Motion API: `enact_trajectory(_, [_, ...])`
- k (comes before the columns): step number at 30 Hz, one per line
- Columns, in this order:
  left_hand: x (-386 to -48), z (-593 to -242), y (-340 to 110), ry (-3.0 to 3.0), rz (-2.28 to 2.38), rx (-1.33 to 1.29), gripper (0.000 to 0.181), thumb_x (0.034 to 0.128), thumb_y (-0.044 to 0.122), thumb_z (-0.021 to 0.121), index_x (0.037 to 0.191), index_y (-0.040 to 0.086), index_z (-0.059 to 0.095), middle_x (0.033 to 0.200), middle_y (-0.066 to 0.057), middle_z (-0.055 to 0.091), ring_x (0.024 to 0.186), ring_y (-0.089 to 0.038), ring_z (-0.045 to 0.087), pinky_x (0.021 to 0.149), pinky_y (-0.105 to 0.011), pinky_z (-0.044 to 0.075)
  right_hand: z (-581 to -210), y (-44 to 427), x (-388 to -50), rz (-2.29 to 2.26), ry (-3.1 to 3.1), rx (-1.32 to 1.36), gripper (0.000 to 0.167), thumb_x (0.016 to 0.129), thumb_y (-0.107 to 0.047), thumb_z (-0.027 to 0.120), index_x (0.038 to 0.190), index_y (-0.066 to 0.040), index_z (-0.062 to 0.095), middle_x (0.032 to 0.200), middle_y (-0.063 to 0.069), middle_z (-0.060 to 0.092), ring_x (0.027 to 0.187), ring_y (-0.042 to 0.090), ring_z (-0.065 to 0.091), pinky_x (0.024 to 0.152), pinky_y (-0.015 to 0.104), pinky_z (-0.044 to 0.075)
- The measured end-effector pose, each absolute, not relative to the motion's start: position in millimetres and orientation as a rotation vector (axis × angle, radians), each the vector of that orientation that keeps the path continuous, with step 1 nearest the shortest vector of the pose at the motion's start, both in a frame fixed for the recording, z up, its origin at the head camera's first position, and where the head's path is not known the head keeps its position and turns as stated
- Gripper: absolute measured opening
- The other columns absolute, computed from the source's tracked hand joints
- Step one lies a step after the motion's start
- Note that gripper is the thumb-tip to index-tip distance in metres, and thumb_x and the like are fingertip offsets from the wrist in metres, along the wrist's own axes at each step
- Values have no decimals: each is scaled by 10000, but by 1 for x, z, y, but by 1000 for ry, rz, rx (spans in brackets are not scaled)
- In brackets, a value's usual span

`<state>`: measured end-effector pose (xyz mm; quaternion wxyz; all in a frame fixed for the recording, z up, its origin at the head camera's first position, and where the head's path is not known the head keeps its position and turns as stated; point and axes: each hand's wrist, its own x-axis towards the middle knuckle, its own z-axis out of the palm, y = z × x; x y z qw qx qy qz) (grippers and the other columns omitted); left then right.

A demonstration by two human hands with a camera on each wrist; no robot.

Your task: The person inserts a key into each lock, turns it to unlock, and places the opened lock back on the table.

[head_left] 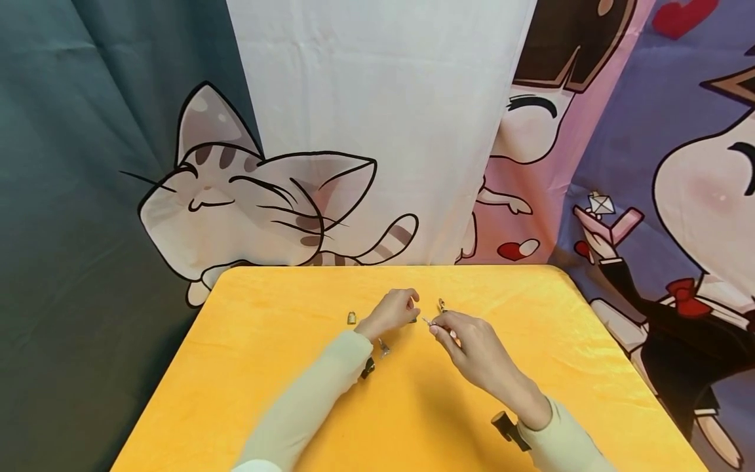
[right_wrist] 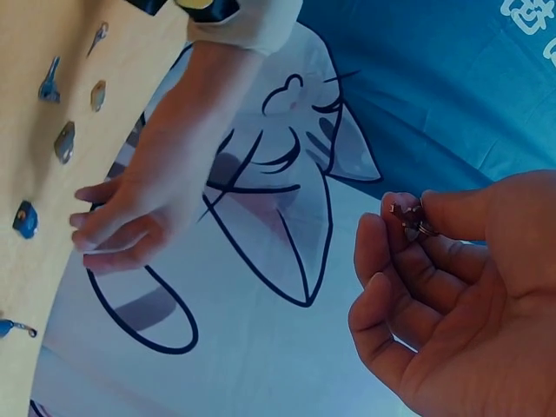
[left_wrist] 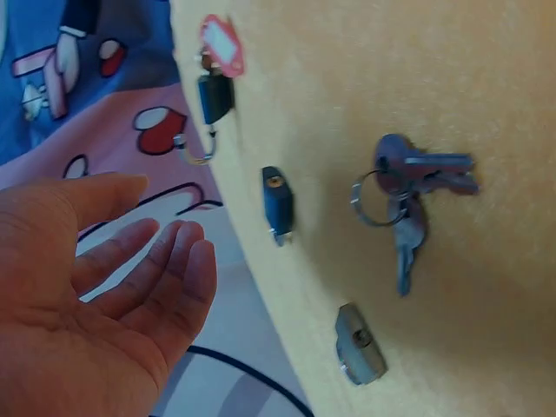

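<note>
My right hand pinches a small metal key between thumb and fingertips, above the table. Part of the key is hidden by the fingers. My left hand hovers to its left, fingers loosely bent, with nothing in them, as the left wrist view also shows. Below the left hand lie a dark padlock and another padlock. Two keys on a ring rest nearby. Just beyond the right hand, a padlock with its shackle swung out lies beside a red tag.
A brass-coloured padlock lies left of the left hand. A yellow cloth covers the table. Cartoon-printed curtains hang behind the far edge. A dark wrist device sits on the right forearm.
</note>
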<state>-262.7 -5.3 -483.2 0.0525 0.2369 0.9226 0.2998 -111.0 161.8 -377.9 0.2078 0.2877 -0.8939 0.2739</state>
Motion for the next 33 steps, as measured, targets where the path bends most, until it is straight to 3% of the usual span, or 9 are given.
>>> enact_trajectory(5, [-265, -493, 3, 2853, 839, 598, 289, 962, 214, 630, 1196, 44, 618, 789, -48, 640, 572, -116, 513, 539, -241, 438, -379, 163, -110, 773, -2495, 799, 71, 937, -99, 654, 911, -157, 685, 755, -117, 600, 650, -40, 492, 608, 226, 509])
enact_trajectory(11, [-266, -501, 9, 2883, 775, 518, 265, 957, 224, 632, 1155, 48, 634, 1000, -88, 697, 751, -143, 611, 691, -304, 528, -379, 163, -108, 768, -2516, 781, 59, 933, -114, 661, 929, -161, 694, 763, -135, 594, 646, -34, 482, 616, 196, 485])
enact_trajectory(21, [-262, -504, 13, 2878, 706, 372, 244, 945, 191, 622, 1164, 85, 642, 1051, -67, 694, 849, -190, 641, 758, -389, 526, -379, 161, -108, 777, -2540, 783, 61, 946, -135, 649, 936, -173, 696, 782, -133, 610, 664, -33, 501, 632, 251, 523])
enact_trajectory(28, [-260, -501, 14, 2865, 673, 313, 55, 941, 166, 601, 948, 139, 648, 855, -24, 666, 718, -172, 595, 891, -594, 455, -383, 161, -110, 778, -2519, 806, 56, 941, -112, 651, 927, -138, 700, 775, -115, 616, 654, -27, 483, 609, 197, 468])
enact_trajectory(33, [-262, -501, 17, 2857, 664, 283, 79, 951, 198, 610, 887, 164, 641, 785, 1, 634, 691, -157, 568, 945, -642, 407, -384, 160, -112, 775, -2527, 814, 63, 949, -120, 641, 932, -138, 700, 803, -93, 645, 675, -20, 509, 615, 201, 476])
